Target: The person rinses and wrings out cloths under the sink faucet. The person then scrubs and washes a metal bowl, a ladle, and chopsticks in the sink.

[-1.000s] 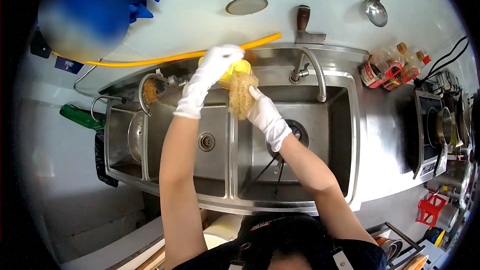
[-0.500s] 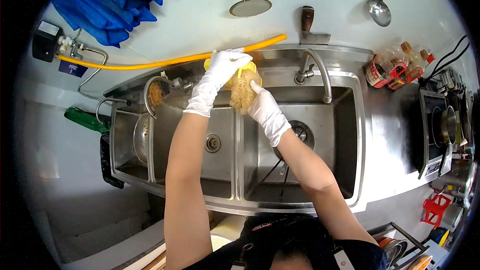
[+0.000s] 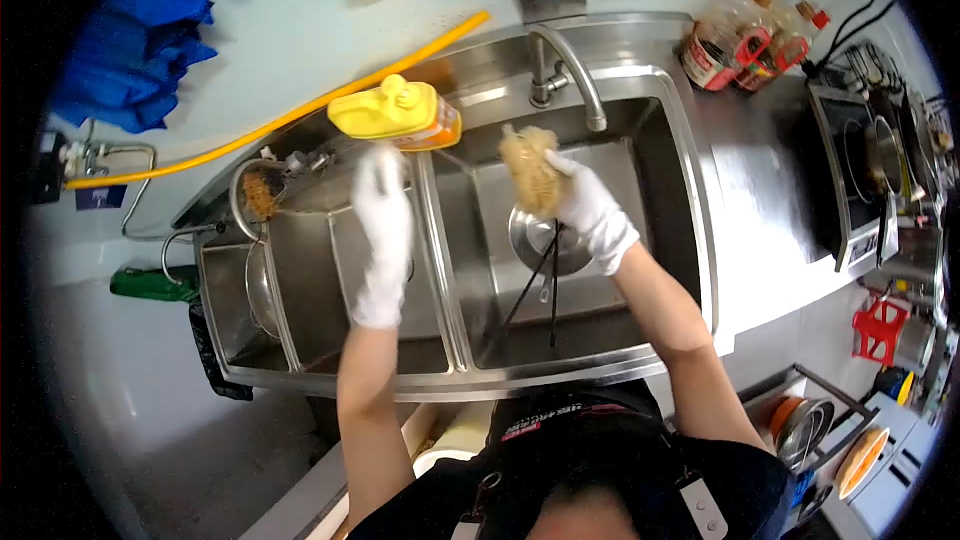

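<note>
My right hand [image 3: 590, 205], in a white glove, grips a tan, fibrous loofah [image 3: 533, 170] above the right sink basin [image 3: 620, 290]. Over the middle basin [image 3: 330, 270] hangs my left hand [image 3: 382, 210], also gloved. Motion smears its fingers, but I see nothing held in it. Just beyond it a yellow detergent jug [image 3: 385, 112] rests on the sink's back ledge. A round metal drain piece [image 3: 535, 255] with thin black sticks lies in the right basin below the loofah.
A curved faucet [image 3: 575, 65] rises behind the right basin. The yellow hose [image 3: 270, 130] runs along the wall, with a cleaver [image 3: 540, 0] nearby. Several plastic bottles [image 3: 735, 50] stand at the back right, beside an induction cooker [image 3: 845, 170]. At left hang blue cloths [image 3: 140, 40].
My left hand has let go of the yellow jug and moved down toward me. My right hand has carried the loofah away from the jug, over the right basin. The view has shifted.
</note>
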`<act>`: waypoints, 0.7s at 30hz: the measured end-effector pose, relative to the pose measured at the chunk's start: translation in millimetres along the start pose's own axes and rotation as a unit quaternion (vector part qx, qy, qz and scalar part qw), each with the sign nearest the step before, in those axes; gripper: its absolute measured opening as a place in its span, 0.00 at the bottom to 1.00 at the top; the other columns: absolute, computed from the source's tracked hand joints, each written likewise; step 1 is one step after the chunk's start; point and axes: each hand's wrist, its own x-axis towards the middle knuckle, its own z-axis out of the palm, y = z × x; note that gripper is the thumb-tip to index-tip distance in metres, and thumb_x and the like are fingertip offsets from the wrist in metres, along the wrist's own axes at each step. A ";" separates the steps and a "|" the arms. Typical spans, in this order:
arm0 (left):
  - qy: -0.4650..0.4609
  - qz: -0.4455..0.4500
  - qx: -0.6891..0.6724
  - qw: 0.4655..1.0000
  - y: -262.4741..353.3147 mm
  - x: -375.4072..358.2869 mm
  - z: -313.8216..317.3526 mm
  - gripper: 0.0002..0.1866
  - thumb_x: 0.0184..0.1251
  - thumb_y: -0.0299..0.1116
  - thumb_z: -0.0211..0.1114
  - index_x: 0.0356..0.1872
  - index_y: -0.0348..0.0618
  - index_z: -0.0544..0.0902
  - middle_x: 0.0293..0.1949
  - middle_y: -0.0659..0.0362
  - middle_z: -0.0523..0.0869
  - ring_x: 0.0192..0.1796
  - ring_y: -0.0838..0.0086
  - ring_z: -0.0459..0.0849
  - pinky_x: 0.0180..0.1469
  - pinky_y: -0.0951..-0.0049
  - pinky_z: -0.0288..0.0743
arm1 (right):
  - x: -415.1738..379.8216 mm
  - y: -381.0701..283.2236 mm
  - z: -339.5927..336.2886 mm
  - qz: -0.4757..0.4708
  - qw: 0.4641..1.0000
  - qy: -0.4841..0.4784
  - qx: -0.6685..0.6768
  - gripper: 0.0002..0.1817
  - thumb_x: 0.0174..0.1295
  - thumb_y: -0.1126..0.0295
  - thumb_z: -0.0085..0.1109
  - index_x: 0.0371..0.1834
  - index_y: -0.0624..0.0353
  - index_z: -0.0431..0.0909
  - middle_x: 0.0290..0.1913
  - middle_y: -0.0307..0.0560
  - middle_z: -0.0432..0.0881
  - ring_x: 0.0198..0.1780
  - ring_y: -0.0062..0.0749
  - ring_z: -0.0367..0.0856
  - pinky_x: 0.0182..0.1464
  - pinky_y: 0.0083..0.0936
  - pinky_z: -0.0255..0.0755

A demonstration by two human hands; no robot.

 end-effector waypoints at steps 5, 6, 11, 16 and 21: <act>-0.420 -0.188 0.403 0.791 -59.2 -142.6 58.5 0.40 0.55 0.56 0.63 0.56 0.30 0.68 0.52 0.40 0.75 0.54 0.56 0.77 0.56 0.64 0.70 | -34.9 -23.3 -126.3 -0.046 0.990 0.131 0.005 0.21 0.66 0.64 0.45 0.58 0.64 0.64 0.55 0.53 0.73 0.55 0.44 0.73 0.60 0.42 0.63; -0.398 -0.168 0.409 0.804 -102.4 -176.8 73.1 0.48 0.50 0.64 0.62 0.59 0.28 0.65 0.53 0.38 0.73 0.54 0.52 0.75 0.56 0.60 0.69 | -42.5 -20.6 -137.4 -0.044 0.984 0.175 0.011 0.21 0.66 0.64 0.45 0.59 0.63 0.64 0.55 0.53 0.73 0.55 0.44 0.73 0.60 0.43 0.64; -0.307 0.032 0.488 0.816 -143.7 -211.5 144.8 0.43 0.45 0.57 0.68 0.55 0.30 0.69 0.42 0.47 0.78 0.43 0.61 0.79 0.47 0.60 0.73 | -58.6 2.8 -206.1 -0.070 0.959 0.268 0.056 0.21 0.66 0.63 0.45 0.59 0.61 0.65 0.55 0.51 0.74 0.55 0.44 0.73 0.59 0.46 0.64; -0.285 -0.039 0.601 0.746 -214.5 -225.8 198.1 0.19 0.50 0.32 0.65 0.45 0.37 0.79 0.22 0.60 0.80 0.29 0.67 0.82 0.29 0.63 0.73 | -64.6 19.2 -214.9 -0.039 0.964 0.256 0.058 0.17 0.67 0.65 0.43 0.55 0.64 0.67 0.52 0.54 0.75 0.52 0.44 0.75 0.56 0.45 0.67; -0.349 0.048 0.560 0.750 -202.8 -211.4 167.2 0.03 0.54 0.28 0.57 0.25 0.48 0.79 0.25 0.58 0.83 0.30 0.66 0.84 0.30 0.63 0.75 | -71.9 13.3 -211.0 -0.037 0.959 0.269 0.078 0.19 0.67 0.65 0.43 0.57 0.64 0.66 0.53 0.53 0.75 0.53 0.44 0.75 0.57 0.45 0.67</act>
